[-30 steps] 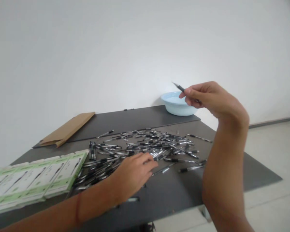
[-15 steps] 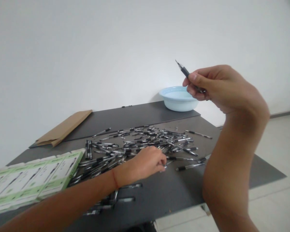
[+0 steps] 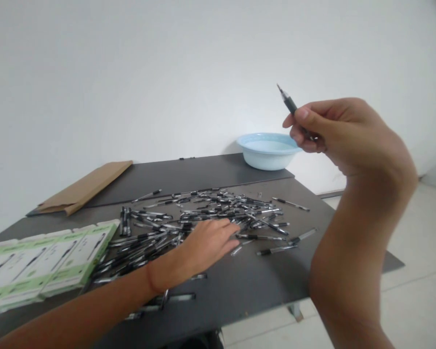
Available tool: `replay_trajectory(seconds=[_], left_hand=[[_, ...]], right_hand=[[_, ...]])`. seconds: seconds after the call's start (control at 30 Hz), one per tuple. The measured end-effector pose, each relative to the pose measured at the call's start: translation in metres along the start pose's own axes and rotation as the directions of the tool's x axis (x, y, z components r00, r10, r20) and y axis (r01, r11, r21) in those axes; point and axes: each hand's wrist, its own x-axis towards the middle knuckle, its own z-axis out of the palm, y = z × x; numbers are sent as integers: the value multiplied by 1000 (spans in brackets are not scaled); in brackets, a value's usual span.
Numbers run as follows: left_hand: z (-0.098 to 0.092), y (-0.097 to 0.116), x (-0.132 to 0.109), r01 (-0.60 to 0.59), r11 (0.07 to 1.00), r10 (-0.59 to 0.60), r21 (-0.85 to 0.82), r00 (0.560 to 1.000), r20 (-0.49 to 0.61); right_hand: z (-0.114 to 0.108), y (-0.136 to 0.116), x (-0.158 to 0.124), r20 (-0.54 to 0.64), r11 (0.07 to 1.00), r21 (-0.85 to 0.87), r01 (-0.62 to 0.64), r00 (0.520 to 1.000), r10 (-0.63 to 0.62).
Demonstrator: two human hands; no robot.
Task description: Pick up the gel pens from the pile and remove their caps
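Raised in front of the pale wall, my right hand [image 3: 323, 126] pinches a pen [image 3: 289, 103] between thumb and fingers. The pen has a black grip and a bare tip slanting up and to the left; its rear part is hidden in the hand. Low over the table, my left hand [image 3: 211, 242] stretches out with its fingers apart, at the near edge of a large heap of pens [image 3: 221, 208]. Just by its fingertips a small clear piece [image 3: 236, 250] lies on the dark tabletop, perhaps a pen cap.
Green and white pen boxes [image 3: 51, 259] lie at the left. Behind them is a brown paper envelope [image 3: 87, 186]. A light blue basin [image 3: 269, 157] stands at the back right. The dark table [image 3: 254, 291] ends at the front and right, with tiled floor beyond.
My left hand has opened from a closed pinch, and the small clear piece now shows by its fingers. The view has shifted slightly. My right hand still holds the pen up.
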Motion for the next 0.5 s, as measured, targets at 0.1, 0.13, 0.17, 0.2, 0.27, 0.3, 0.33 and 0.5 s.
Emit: replay_trajectory(seconds=[0.1,0.13,0.17,0.2,0.27,0.3,0.33,0.5], left_hand=[[-30,-10,-19,76,995,-74,67,997,-31],[-38,-15,-28,88,993,-86,79,996,-21],[-45,-21,-38,95,992,-94,88,995,-9],[-50,-27,-49,101,991,-103,93,995,11],[-56,-36,-71,113,990,-117,85,992,54],[-57,-39,-81,124,989,-130,84,988,78],[-57,-41,-91,141,985,-150,96,984,99],[-60,-56,-119,365,866,-412,343,908,76]], right_hand=[[1,-18,3,-49,1000,-19,10,999,-11],[3,-21,4,-54,1000,-20,8,999,-9],[4,-22,5,-63,1000,-21,10,998,-12],[5,-21,6,-75,1000,-24,14,997,-16],[10,-14,7,-95,999,-22,31,995,-33],[14,-9,7,-84,999,-11,30,996,-31],[18,-4,8,-61,1000,1,23,998,-23],[45,15,15,116,998,45,-42,993,37]])
